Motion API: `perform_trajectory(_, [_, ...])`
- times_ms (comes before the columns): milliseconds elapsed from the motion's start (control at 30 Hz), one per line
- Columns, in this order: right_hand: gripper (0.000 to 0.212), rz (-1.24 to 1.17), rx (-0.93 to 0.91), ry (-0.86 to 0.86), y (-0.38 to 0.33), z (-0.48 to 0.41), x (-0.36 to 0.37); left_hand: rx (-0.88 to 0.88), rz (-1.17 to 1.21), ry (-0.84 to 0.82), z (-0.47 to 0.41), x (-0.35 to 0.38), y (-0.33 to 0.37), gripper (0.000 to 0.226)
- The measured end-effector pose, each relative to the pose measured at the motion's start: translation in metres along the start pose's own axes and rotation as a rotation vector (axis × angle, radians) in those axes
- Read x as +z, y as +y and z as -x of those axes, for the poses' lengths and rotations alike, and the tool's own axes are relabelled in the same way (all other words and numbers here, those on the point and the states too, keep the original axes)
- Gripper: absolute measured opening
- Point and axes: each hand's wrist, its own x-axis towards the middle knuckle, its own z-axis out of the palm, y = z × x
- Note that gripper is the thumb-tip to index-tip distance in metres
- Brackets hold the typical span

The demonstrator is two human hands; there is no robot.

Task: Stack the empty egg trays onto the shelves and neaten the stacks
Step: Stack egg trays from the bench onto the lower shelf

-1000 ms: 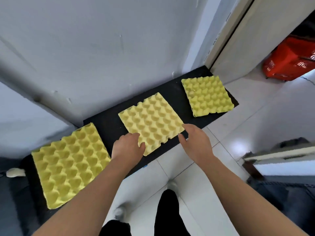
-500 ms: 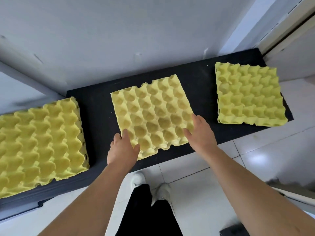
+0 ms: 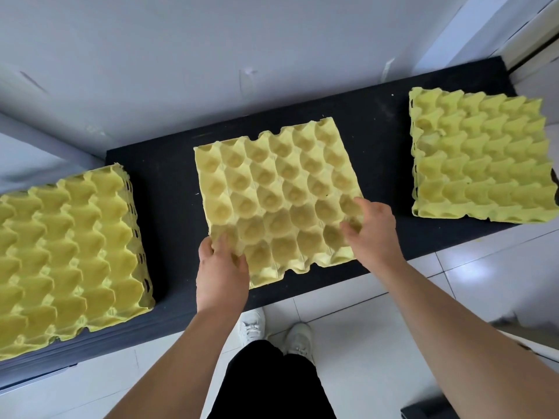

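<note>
A yellow egg tray (image 3: 278,195) lies in the middle of the low black shelf (image 3: 169,189). My left hand (image 3: 220,270) grips its near left corner, fingers curled over the edge. My right hand (image 3: 370,234) grips the near right corner, fingers curled into the cups. To the left stands a tall stack of yellow trays (image 3: 69,252). A lower stack of yellow trays (image 3: 481,158) sits at the right end of the shelf.
A white wall (image 3: 211,55) rises directly behind the shelf. White floor tiles (image 3: 453,282) lie in front, with my legs and white shoes (image 3: 272,331) below the middle tray. A door frame (image 3: 532,28) stands at the far right.
The view has closed in on the shelf. Both hands have moved from the middle tray's near edge onto its near corners and now grip it.
</note>
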Motion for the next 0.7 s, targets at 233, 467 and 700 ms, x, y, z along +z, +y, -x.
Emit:
perform_trajectory(233, [0.055,-0.072,0.005,0.025,-0.001,0.003,-0.003,-0.022,0.127,0.021,-0.008,-0.017,0.002,0.056])
perform_trajectory(467, [0.043,-0.165,-0.043,0.066,-0.008,0.012,-0.008,-0.067,0.173,0.006,-0.008,-0.022,0.004,0.078])
perform_trajectory(700, [0.038,-0.146,-0.109,0.114,-0.012,0.022,-0.024,-0.006,0.199,-0.04,-0.001,-0.034,0.01,0.077])
